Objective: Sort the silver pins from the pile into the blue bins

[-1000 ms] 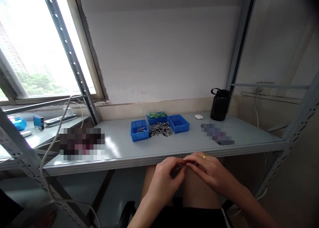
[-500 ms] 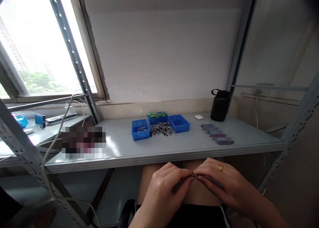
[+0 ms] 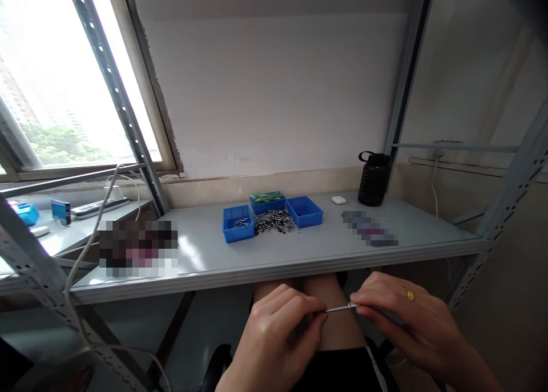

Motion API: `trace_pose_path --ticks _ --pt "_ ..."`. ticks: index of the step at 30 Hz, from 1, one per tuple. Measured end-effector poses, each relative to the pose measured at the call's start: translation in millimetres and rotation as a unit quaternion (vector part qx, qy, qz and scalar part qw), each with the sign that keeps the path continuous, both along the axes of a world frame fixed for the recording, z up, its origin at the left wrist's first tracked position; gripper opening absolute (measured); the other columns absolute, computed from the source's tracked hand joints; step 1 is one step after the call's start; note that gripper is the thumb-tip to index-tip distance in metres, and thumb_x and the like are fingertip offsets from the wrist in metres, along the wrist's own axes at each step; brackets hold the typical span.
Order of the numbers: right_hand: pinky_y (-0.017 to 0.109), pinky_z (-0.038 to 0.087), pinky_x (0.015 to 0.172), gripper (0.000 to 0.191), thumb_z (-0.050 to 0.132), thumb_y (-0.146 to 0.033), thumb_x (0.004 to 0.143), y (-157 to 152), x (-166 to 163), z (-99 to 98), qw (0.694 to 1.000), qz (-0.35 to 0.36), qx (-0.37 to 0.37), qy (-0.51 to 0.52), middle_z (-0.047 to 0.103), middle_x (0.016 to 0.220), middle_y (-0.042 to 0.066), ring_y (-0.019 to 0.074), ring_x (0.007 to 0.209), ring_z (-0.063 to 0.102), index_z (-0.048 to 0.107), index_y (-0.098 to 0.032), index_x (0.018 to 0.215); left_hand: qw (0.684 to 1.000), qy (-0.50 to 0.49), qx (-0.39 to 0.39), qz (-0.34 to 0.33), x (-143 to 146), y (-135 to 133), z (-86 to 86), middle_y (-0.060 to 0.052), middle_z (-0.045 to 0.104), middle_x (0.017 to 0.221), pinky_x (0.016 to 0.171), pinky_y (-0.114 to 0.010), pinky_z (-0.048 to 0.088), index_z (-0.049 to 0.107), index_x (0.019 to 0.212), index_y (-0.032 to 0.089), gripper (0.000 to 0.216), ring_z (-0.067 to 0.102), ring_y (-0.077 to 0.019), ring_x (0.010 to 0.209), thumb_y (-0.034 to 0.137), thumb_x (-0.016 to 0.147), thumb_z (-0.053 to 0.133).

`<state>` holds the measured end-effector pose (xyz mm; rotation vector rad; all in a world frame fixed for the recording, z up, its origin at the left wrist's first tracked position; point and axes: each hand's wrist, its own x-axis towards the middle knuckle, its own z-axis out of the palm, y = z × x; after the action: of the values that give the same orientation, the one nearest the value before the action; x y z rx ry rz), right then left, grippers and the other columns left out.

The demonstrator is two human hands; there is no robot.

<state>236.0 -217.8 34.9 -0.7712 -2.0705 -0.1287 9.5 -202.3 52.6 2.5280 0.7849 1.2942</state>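
Note:
My left hand [image 3: 285, 326] is closed, pinching the thin shaft end of a silver blind rivet [image 3: 338, 309] between thumb and fingers. At the other end, by the rivet's small flange, my right hand [image 3: 406, 312], with a gold ring on one finger, pinches it too. The rivet lies nearly level between the hands, above my lap and in front of the table edge. Fingertips hide both of its ends. On the table [image 3: 205, 261], a heap of similar metal pieces [image 3: 276, 222] is spread between blue bins.
The left blue bin [image 3: 237, 232] holds a few metal pieces; the back bin [image 3: 268, 202] holds green packets. A third bin [image 3: 305, 212] stands right. Further right are a white case [image 3: 338, 199], a black bottle [image 3: 374, 181] and a blurred object [image 3: 370, 229]. A cable [image 3: 79, 261] hangs left.
My hands have moved apart, the right one shifting rightward, so the rivet's shaft now shows between them. The whole view has shifted slightly.

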Motion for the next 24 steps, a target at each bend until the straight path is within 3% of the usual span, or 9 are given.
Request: trace_pose_path --ticks 10,17,24 --pt "0.028 0.051 0.07 0.022 0.052 -0.017 0.094 2 1 6.0 0.998 0.014 -0.033 -0.047 0.068 0.087 0.003 0.0164 0.078 0.063 0.054 -0.028 0.114 0.999 -0.039 0.019 -0.013 -3 -5 2.9 0.0 0.066 0.071 0.056 -0.023 0.045 0.059 0.086 0.022 0.015 0.059 -0.0125 0.062 0.007 0.082 0.059" --pt "0.026 0.047 0.074 0.016 0.047 -0.018 0.098 0 0 7.8 0.998 0.031 -0.022 -0.053 0.068 0.087 0.002 0.0134 0.08 0.061 0.057 -0.02 0.11 0.998 -0.053 0.045 -0.003 -2 -5 4.8 0.002 0.061 0.066 0.055 -0.02 0.041 0.059 0.082 0.019 0.014 0.053 -0.0103 0.059 0.004 0.082 0.056" --pt "0.025 0.046 0.076 0.015 0.043 -0.02 0.1 -1 -3 10.8 0.999 0.004 0.013 -0.047 0.069 0.087 0.003 0.014 0.081 0.063 0.057 -0.02 0.103 0.999 -0.024 0.036 0.007 -2 -3 2.1 0.002 0.064 0.071 0.058 -0.021 0.042 0.058 0.084 0.019 0.013 0.055 -0.0108 0.062 0.006 0.083 0.057"
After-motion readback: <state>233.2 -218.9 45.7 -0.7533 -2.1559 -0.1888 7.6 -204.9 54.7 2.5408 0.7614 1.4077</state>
